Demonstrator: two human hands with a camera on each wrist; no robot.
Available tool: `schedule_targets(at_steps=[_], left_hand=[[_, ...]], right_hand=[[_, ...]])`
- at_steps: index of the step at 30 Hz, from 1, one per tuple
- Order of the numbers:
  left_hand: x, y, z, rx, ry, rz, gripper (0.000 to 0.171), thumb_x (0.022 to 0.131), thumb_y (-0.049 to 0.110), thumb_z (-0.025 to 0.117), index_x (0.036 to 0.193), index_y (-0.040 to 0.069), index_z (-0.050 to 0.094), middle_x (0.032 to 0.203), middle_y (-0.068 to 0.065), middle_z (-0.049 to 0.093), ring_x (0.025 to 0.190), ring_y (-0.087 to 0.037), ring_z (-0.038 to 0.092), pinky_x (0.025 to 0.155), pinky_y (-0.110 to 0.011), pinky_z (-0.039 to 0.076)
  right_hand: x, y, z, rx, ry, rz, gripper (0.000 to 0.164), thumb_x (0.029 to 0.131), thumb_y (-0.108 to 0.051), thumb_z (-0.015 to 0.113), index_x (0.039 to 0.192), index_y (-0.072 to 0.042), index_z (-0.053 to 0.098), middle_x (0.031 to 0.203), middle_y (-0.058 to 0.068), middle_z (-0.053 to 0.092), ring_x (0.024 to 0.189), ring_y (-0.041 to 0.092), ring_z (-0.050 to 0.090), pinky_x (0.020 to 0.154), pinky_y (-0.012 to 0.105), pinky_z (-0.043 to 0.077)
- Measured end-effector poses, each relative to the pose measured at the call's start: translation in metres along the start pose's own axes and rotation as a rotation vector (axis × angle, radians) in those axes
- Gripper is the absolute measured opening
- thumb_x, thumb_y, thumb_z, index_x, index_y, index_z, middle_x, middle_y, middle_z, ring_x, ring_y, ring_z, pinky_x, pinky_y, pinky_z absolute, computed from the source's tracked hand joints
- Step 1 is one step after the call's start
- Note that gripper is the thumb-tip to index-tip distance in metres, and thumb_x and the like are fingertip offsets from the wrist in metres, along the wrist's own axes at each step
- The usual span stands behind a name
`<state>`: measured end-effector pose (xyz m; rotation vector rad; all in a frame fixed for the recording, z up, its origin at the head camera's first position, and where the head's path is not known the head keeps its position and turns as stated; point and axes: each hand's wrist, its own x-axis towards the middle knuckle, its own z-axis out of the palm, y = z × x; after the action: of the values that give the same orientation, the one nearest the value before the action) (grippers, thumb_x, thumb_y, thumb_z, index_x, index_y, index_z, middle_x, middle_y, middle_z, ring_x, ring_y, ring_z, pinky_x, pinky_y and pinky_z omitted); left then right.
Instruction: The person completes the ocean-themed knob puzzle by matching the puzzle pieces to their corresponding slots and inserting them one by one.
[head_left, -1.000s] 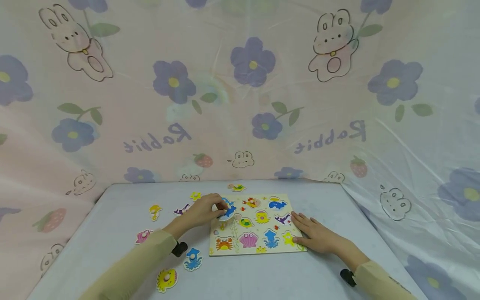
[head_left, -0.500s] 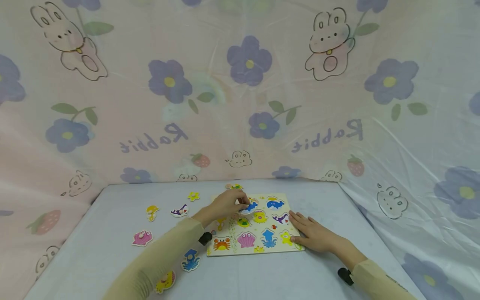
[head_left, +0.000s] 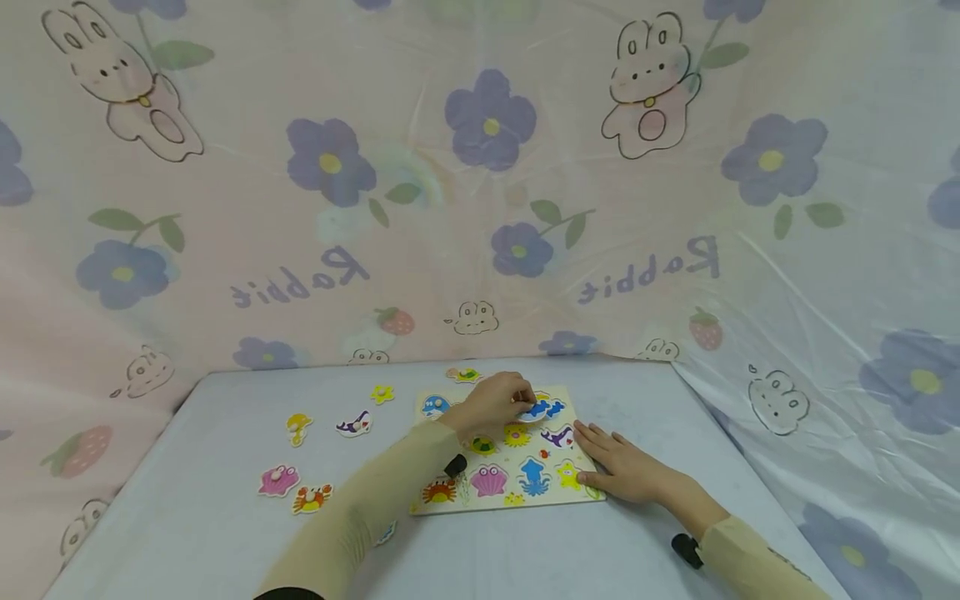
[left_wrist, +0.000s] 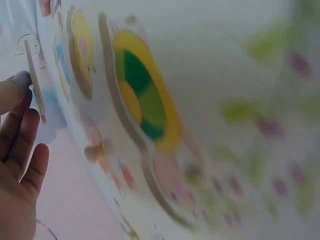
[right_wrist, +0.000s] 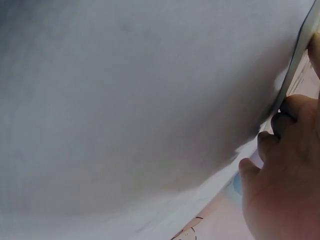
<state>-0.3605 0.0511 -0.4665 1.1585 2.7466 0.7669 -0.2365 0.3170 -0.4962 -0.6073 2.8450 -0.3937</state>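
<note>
Blue piece (head_left: 532, 412): held above the board (head_left: 480, 503), far right; left hand (head_left: 489, 405) pinching it, thumb against fingertips. Right hand (head_left: 624, 468): fingers straight, on board's right edge. Advised: keep board steady, align outline, lower level.

Count: boards, one; held, one; loose on table (head_left: 240, 400), seven visible: turtle (head_left: 465, 376), star (head_left: 382, 393), purple whale (head_left: 354, 424), seahorse (head_left: 298, 428), shell (head_left: 278, 481), crab (head_left: 312, 498), part-hidden piece (head_left: 386, 532).

I have my left forearm (head_left: 378, 490) slanting toward one-thirty, left hand (head_left: 491, 403) pinching between thumb (left_wrist: 12, 94) and fingertips (left_wrist: 24, 105). My right forearm (head_left: 746, 550) reaches toward ten o'clock, right hand (head_left: 632, 471) palm down, fingers (head_left: 600, 441) extended toward ten, right thumb (head_left: 596, 481) toward nine.
</note>
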Motion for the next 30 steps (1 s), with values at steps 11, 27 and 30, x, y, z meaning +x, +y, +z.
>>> schedule_targets(at_steps=[11,27,30], left_hand=[[0.026,0.01,0.021,0.081,0.049,-0.062,0.013,0.102,0.025,0.07,0.111,0.02,0.078,0.098,0.011,0.067,0.087,-0.005,0.058,0.083,-0.025,0.051],[0.037,0.012,0.04,0.073,0.065,-0.148,0.01,0.101,0.027,0.071,0.105,0.022,0.078,0.096,0.01,0.069,0.088,-0.008,0.059,0.09,-0.033,0.051],[0.037,0.014,0.039,0.055,0.067,-0.162,0.009,0.101,0.026,0.071,0.104,0.021,0.077,0.095,0.01,0.069,0.087,-0.009,0.058,0.091,-0.033,0.051]], right_hand=[[-0.003,-0.002,-0.002,0.002,0.019,-0.019,0.085,0.103,-0.058,0.055,0.163,-0.005,0.028,0.171,0.014,0.022,0.155,0.044,0.02,0.121,0.067,0.018],[-0.001,0.004,0.003,-0.015,0.019,-0.024,0.085,0.103,-0.061,0.052,0.164,-0.007,0.026,0.172,0.011,0.02,0.156,0.041,0.019,0.122,0.066,0.018],[0.0,0.006,0.004,-0.02,0.015,-0.013,0.086,0.102,-0.063,0.05,0.165,-0.01,0.025,0.173,0.008,0.018,0.157,0.038,0.018,0.122,0.065,0.018]])
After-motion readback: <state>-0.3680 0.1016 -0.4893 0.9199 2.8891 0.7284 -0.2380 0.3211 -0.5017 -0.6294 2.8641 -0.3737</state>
